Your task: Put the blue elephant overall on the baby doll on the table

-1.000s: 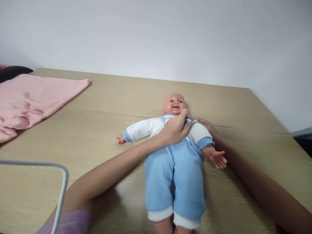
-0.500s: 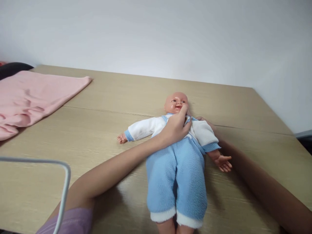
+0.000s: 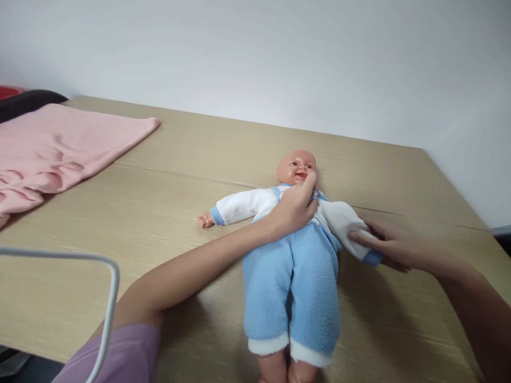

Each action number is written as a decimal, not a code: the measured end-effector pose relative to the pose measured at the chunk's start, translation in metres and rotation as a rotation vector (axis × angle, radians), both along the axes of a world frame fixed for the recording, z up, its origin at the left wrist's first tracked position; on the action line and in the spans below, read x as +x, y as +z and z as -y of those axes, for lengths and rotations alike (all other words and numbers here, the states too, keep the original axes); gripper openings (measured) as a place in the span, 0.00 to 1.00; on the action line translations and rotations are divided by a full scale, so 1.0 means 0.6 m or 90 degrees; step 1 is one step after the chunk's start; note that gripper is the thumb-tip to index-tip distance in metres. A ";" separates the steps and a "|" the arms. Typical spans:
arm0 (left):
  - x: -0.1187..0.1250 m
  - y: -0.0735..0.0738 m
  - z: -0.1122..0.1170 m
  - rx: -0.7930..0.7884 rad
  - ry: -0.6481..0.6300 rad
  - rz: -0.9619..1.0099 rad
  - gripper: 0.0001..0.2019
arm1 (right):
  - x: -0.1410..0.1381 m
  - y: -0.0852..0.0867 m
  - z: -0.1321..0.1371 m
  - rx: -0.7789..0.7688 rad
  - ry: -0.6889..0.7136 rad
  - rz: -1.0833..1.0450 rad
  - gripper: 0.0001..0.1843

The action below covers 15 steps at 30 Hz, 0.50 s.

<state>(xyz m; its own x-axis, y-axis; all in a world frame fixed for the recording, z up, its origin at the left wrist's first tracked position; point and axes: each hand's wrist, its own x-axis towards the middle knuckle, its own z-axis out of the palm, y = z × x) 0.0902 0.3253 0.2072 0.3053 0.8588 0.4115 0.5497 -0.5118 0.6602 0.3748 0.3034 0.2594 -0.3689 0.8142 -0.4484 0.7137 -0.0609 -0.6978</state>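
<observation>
A baby doll [image 3: 293, 287] in a blue and white fleece outfit lies on its back, head away from me. My left hand [image 3: 297, 205] is closed at its upper chest and collar, thumb near the chin; the fingertips are partly hidden. At the right, my right hand [image 3: 389, 244] grips the doll's white sleeve [image 3: 343, 221] near its blue cuff, thumb on top and fingers behind. The doll's other arm [image 3: 239, 206] stretches out to the left, resting on the table.
A crumpled pink cloth [image 3: 75, 143] lies on the wooden table [image 3: 191, 159] at the left. A pale bent bar [image 3: 114, 282] crosses the lower left corner. Behind the table rises a white wall [image 3: 255, 58]. A dark rounded object [image 3: 35, 101] is at the far left edge.
My right hand has come out from behind the doll's shoulder to its sleeve, and that arm is shifted outward. My left hand stays at the collar. The view has shifted slightly.
</observation>
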 end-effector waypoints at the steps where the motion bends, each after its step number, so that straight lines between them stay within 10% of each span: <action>1: 0.000 0.001 0.000 -0.004 0.003 -0.006 0.11 | 0.009 0.004 0.001 -0.026 -0.002 0.034 0.29; 15: -0.003 0.004 0.003 0.003 -0.014 0.001 0.04 | 0.060 -0.016 -0.046 0.003 0.003 0.062 0.31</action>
